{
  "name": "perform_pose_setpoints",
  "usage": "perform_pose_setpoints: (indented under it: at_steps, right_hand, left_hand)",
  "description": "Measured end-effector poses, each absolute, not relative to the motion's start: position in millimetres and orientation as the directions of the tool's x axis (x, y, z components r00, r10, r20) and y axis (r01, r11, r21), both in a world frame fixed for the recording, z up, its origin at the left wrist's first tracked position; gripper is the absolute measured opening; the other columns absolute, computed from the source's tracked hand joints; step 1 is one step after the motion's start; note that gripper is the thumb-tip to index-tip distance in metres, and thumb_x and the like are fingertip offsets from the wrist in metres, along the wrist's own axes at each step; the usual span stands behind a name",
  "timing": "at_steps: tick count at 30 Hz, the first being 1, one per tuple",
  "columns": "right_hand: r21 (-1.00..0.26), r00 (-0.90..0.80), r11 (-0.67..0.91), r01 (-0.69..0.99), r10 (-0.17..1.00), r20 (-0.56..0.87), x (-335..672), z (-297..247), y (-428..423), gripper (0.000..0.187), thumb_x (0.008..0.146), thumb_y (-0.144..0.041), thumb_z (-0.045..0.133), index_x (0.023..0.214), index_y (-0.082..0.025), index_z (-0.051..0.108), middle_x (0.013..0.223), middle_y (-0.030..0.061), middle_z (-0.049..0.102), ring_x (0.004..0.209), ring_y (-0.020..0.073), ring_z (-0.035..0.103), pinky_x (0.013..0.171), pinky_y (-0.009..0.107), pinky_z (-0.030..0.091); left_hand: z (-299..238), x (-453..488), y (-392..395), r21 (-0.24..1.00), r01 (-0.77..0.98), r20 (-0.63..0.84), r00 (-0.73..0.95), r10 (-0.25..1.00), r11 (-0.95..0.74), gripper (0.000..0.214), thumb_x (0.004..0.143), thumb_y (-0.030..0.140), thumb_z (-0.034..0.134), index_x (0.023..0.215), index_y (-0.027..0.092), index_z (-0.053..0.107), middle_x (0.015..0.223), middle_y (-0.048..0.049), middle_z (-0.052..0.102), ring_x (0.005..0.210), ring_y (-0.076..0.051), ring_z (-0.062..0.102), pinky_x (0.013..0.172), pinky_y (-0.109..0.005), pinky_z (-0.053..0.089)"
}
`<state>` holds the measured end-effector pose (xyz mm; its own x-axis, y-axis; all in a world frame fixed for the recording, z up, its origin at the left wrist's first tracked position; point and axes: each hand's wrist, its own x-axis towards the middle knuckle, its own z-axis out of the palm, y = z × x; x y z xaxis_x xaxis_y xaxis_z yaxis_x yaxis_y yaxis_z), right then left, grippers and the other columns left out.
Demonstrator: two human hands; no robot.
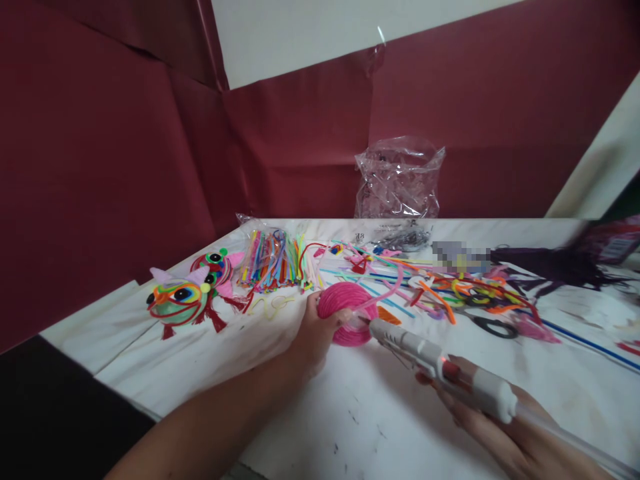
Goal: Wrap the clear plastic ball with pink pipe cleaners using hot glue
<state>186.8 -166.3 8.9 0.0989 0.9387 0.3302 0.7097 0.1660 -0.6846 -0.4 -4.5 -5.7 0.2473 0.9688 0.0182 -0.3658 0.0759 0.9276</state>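
My left hand (pixel 314 333) is closed around a pink ball (pixel 346 308) wound from pipe cleaner, held just above the white table (pixel 350 413). A loose pink pipe cleaner end (pixel 391 283) curls up from the ball to the right. My right hand (pixel 505 427) grips a white hot glue gun (pixel 440 363). The gun's nozzle touches the right side of the pink ball.
Two finished pipe-cleaner animal heads (pixel 183 300) lie at the left. A bag of coloured pipe cleaners (pixel 273 260) sits behind the ball. Loose pipe cleaners and black scissors (pixel 493 325) spread to the right. A clear plastic bag (pixel 400 177) stands against the dark red wall.
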Motion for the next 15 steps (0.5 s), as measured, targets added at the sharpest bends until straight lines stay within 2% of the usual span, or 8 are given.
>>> perform_pose_setpoints:
  at_steps: [3, 8, 10, 15]
  right_hand:
    - [-0.686, 0.139, 0.153, 0.711, 0.926, 0.35, 189, 4, -168, 0.032, 0.087, -0.052, 0.052, 0.097, -0.025, 0.066, 0.091, 0.0079, 0.076, 0.083, 0.0286, 0.073, 0.069, 0.033, 0.061]
    - [-0.691, 0.034, 0.24, 0.682, 0.933, 0.358, 183, 12, -168, 0.019, 0.087, -0.044, 0.053, 0.078, -0.029, 0.062, 0.066, -0.0011, 0.071, 0.057, 0.0195, 0.068, 0.052, 0.024, 0.058]
    - [-0.679, 0.014, 0.272, 0.681, 0.923, 0.385, 181, 17, -167, 0.017, 0.086, -0.041, 0.053, 0.077, -0.029, 0.06, 0.064, -0.002, 0.07, 0.054, 0.0189, 0.068, 0.049, 0.023, 0.056]
    - [-0.621, 0.0, 0.302, 0.724, 0.899, 0.437, 182, 20, -167, 0.013, 0.086, -0.038, 0.054, 0.081, -0.029, 0.063, 0.071, -0.001, 0.074, 0.061, 0.0203, 0.071, 0.055, 0.023, 0.06]
  left_hand:
    - [-7, -1, -4, 0.929, -0.363, 0.022, 0.247, 0.969, 0.071, 0.06, 0.056, 0.027, 0.083, 0.108, 0.02, 0.054, 0.093, -0.0046, 0.069, 0.089, -0.023, 0.065, 0.081, -0.035, 0.05]
    - [-4, 0, -4, 0.921, -0.38, 0.013, 0.246, 0.969, 0.085, 0.06, 0.055, 0.027, 0.083, 0.107, 0.021, 0.054, 0.09, -0.0034, 0.068, 0.084, -0.022, 0.065, 0.078, -0.035, 0.05]
    - [-3, 1, -4, 0.919, -0.383, 0.007, 0.247, 0.969, 0.091, 0.059, 0.056, 0.026, 0.082, 0.107, 0.021, 0.053, 0.09, -0.003, 0.067, 0.083, -0.021, 0.065, 0.077, -0.034, 0.05]
    - [-2, 0, -4, 0.917, -0.389, 0.016, 0.257, 0.966, 0.088, 0.057, 0.057, 0.026, 0.081, 0.106, 0.02, 0.052, 0.093, -0.0048, 0.067, 0.086, -0.021, 0.064, 0.08, -0.034, 0.049]
